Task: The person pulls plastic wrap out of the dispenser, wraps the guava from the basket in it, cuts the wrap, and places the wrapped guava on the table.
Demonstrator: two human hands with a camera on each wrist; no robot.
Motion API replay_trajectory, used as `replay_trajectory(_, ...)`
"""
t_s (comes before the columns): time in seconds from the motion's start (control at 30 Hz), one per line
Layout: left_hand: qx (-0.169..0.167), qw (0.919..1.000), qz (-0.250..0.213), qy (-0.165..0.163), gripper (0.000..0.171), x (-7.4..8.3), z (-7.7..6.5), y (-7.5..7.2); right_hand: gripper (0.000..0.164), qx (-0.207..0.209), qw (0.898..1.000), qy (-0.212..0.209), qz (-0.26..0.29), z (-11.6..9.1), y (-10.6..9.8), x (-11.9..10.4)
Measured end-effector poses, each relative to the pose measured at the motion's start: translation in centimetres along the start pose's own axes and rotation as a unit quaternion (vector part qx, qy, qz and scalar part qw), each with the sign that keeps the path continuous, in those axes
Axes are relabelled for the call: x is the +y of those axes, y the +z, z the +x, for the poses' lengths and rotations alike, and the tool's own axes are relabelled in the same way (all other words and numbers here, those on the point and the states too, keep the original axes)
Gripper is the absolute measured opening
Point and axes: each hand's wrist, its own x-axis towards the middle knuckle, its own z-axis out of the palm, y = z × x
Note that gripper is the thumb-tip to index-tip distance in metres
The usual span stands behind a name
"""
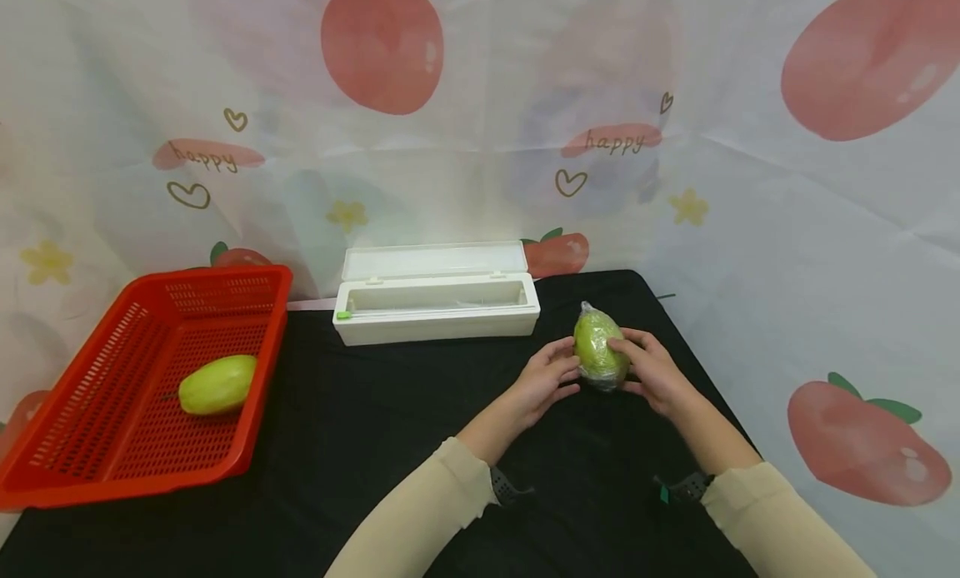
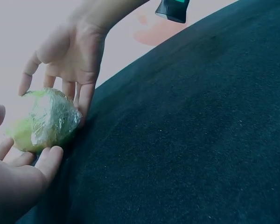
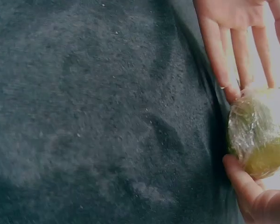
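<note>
An oval yellow-green fruit (image 1: 597, 345) in clear cling film is between both hands toward the right of the black table; the film gathers into a small twist at its far tip. In the head view my right hand (image 1: 656, 374) holds it from the right, thumb laid across its top. At its left side, fingertips of my left hand (image 1: 542, 378) touch it with the fingers spread. Crinkled film (image 2: 58, 119) catches the light in the left wrist view. In the right wrist view, the left fingers (image 3: 240, 58) look nearly straight against the wrapped fruit (image 3: 259, 135).
A white cling film box (image 1: 435, 326) stands at the back with its lid raised and a green slider (image 1: 343, 316) at the left. At the left, a red plastic basket (image 1: 150, 345) holds an unwrapped pale green fruit (image 1: 217, 385). A patterned curtain (image 1: 465, 128) hangs behind.
</note>
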Motion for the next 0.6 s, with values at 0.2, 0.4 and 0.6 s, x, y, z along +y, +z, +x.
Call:
replay_trajectory(0.2, -0.004, 0.9999, -0.003, 0.009, 0.049, -0.1, 0.6, 0.4, 0.078, 0.010, 1.000, -0.004, -0.015, 0.1, -0.5, -0.3)
replay_trajectory(0.4, -0.004, 1.0000, 0.000, 0.004, 0.050, -0.3, 1.2, 0.4, 0.078, 0.016, 0.999, -0.006, -0.029, 0.3, -0.5, -0.3)
replay_trajectory(0.6, -0.002, 0.9999, 0.014, 0.005, 0.048, -0.6, 1.2, -0.2, 0.081, 0.014, 0.998, 0.001, -0.058, 0.2, -0.4, -0.2)
